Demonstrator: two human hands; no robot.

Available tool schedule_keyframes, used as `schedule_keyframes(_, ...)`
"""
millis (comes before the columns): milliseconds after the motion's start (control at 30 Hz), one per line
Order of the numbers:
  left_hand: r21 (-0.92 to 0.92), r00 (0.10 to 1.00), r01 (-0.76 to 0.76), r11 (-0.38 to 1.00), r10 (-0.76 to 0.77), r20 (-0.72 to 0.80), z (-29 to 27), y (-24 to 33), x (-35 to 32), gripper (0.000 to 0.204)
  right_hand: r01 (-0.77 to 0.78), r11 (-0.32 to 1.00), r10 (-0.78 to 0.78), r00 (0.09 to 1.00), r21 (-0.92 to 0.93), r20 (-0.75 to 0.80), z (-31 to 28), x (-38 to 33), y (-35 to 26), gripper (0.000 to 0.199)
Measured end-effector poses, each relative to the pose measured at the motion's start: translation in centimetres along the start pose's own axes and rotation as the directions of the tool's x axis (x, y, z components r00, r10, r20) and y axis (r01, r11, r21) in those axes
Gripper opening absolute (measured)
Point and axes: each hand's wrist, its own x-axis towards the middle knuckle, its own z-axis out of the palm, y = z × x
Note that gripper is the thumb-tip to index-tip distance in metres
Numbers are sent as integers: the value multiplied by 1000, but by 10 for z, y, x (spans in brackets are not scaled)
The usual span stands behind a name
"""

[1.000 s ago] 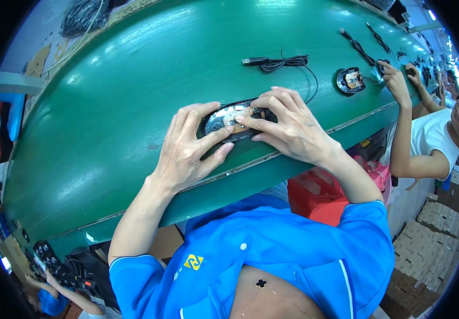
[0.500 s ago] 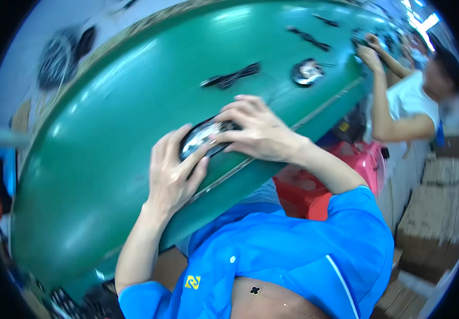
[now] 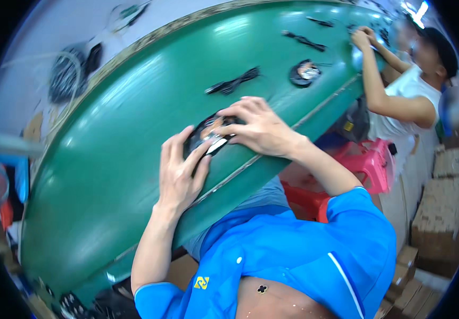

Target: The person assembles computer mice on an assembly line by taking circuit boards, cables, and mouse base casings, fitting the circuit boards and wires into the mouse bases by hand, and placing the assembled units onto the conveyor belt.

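Observation:
A round, glossy black device [image 3: 208, 130] lies at the near edge of the green table [image 3: 107, 175], its shiny top mirroring the surroundings; what kind it is I cannot make out. My left hand [image 3: 180, 169] grips its near left side, fingers curled round the rim and thumb by the lower edge. From the other side, my right hand [image 3: 261, 127] holds the far right rim, with fingertips over the top. Both hands cover part of the device. Just beyond them is a folded black cable [image 3: 233, 82].
Farther right lies a similar round black device [image 3: 305, 73] with a thin lead, and beyond it another bundled cable [image 3: 304, 41]. A co-worker [image 3: 399, 95] sits at the table's right side. Pink stool [image 3: 370, 165] and cardboard boxes [image 3: 442, 207] stand at right.
Both hands keep their hold on the round device, which shows different reflections on its top. My view has shifted slightly. The co-worker's head and arms have changed position.

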Motion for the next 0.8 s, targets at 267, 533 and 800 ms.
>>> schedule_keyframes(267, -75, 995, 15, 997, -22, -98, -8, -20, -12, 32, -33, 997, 36, 998, 70, -42, 10, -5, 2, 43)
schedule_keyframes(533, -22, 999, -13, 1000, 12, -42, 2, -18, -2, 32, -3, 1000, 2, 999, -18, -51, 2, 0, -2, 33)
schedule_keyframes(800, 46, 997, -83, 995, 83, 2, 13, -11, 9, 32, -12, 1000, 13, 996, -5, 89, -9, 6, 7, 34)
